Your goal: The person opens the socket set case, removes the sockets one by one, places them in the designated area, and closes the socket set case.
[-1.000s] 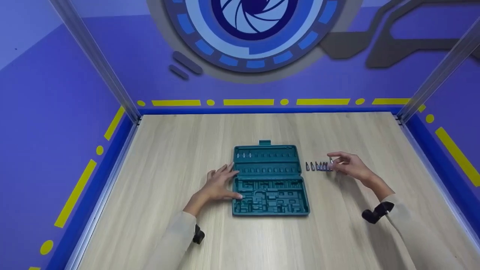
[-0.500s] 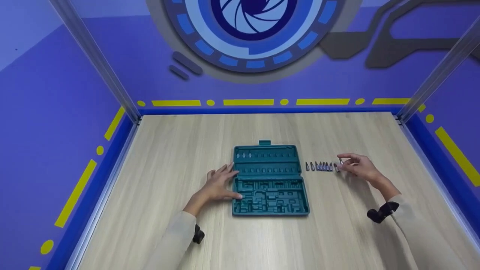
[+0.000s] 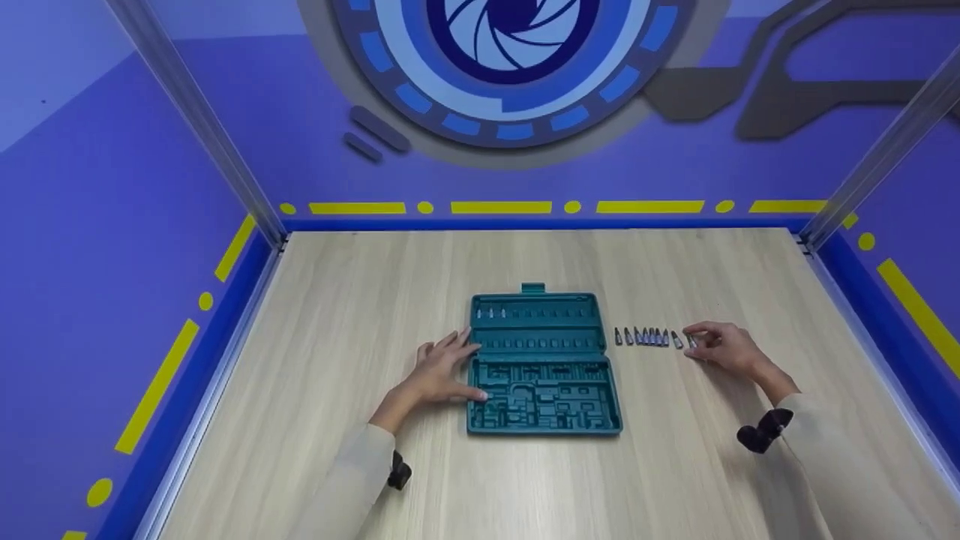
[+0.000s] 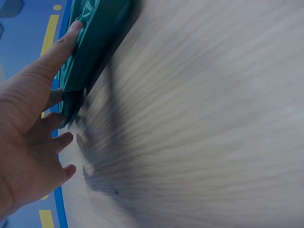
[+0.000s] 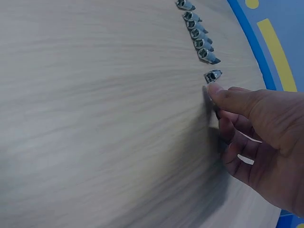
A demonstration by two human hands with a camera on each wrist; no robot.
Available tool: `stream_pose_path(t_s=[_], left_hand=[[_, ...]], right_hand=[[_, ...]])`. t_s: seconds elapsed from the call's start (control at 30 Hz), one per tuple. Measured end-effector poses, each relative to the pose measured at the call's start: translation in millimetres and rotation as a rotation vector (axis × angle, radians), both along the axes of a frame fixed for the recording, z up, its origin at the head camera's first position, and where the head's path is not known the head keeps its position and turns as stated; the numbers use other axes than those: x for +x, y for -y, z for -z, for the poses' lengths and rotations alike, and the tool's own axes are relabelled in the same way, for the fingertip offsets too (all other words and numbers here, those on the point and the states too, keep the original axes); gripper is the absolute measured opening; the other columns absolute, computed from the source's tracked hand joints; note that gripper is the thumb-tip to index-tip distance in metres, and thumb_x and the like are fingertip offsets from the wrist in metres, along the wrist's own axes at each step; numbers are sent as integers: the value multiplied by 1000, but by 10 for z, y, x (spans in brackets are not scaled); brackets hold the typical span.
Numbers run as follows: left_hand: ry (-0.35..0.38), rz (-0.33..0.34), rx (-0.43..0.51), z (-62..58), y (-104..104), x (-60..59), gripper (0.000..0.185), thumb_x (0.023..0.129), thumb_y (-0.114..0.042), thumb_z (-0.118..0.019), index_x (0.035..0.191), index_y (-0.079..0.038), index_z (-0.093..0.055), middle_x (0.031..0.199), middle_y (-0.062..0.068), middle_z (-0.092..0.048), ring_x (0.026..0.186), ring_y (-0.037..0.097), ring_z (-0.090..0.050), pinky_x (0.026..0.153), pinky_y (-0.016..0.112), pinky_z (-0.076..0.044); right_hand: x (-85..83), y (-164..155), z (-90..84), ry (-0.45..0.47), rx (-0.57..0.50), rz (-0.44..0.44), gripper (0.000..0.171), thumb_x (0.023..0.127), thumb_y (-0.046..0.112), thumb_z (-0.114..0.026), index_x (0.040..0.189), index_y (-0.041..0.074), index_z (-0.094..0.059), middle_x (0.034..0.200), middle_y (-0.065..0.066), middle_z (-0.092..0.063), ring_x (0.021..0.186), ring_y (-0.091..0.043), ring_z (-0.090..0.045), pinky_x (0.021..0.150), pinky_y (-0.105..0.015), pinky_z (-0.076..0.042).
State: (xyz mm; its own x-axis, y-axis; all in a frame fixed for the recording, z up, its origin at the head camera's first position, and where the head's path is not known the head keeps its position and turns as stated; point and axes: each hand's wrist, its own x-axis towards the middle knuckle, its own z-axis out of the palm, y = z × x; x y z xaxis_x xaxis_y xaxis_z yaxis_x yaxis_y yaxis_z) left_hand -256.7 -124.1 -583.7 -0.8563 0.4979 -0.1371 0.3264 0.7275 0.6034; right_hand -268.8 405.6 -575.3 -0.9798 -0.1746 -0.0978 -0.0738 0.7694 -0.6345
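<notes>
An open green plastic tool case (image 3: 544, 397) lies flat, its molded halves spread out. My left hand (image 3: 439, 375) rests against its left side, fingers spread and mostly straight, thumb on the near half's rim. Three small screwdriver bits (image 3: 491, 313) sit in the far half's top row. My right hand (image 3: 727, 349), right of the case, pinches a bit (image 3: 691, 341) between thumb and fingers, low over the table; the fingers hide most of it. Beside it lies a single bit (image 3: 677, 340), and left of that a row of several bits (image 5: 198, 35).
The wooden table (image 3: 390, 285) is enclosed by blue panels (image 3: 247, 150) with yellow marks at the back and sides. A latch tab (image 3: 532, 287) sticks out from the case's far edge. Both wrists wear black cameras (image 3: 765, 431).
My right hand has moved right and then down to the tabletop with a bit in its fingers. A single bit now shows apart from the row. The left hand stays put.
</notes>
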Motion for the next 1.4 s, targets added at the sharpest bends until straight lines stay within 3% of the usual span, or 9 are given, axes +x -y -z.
stream_pose_path(t_s=[0.23,0.57,0.8,1.17,1.4], left_hand=[[1,15,7,17,-7,25,97,77,-54,-86,155,-12,-46,171,14,-21,158,39,-18,120,69,-10],[-4,18,-1,8,-26,37,96,78,-54,-85,155,-13,-46,171,13,-21,158,40,-18,119,70,-11],[-5,11,-5,-20,-24,37,96,78,-54,-85,155,-13,-46,171,14,-22,158,40,-19,119,70,-12],[-2,-7,-4,-17,-27,15,97,77,-54,-85,155,-13,-46,170,14,-22,158,40,-18,120,69,-11],[0,-2,-12,-23,-13,12,97,77,-56,-85,155,-13,-45,171,14,-21,158,39,-18,121,69,-10]], right_hand=[[21,0,49,-24,-11,-12,39,91,8,-76,125,-8,-65,85,-10,-71,72,-5,-55,68,-17,-43],[-7,-7,-46,43,-17,-92,44,92,6,-74,130,-10,-61,90,-13,-71,76,-7,-55,70,-18,-43],[-24,30,-47,35,-55,-105,41,93,4,-72,129,-11,-62,90,-14,-71,79,-4,-59,73,-18,-45],[-51,10,-81,41,-66,-101,46,91,5,-74,132,-11,-59,93,-17,-72,76,-1,-58,68,-17,-45],[-57,53,-170,37,-79,-110,45,93,0,-70,134,-12,-56,97,-22,-71,76,-10,-64,62,-21,-50]])
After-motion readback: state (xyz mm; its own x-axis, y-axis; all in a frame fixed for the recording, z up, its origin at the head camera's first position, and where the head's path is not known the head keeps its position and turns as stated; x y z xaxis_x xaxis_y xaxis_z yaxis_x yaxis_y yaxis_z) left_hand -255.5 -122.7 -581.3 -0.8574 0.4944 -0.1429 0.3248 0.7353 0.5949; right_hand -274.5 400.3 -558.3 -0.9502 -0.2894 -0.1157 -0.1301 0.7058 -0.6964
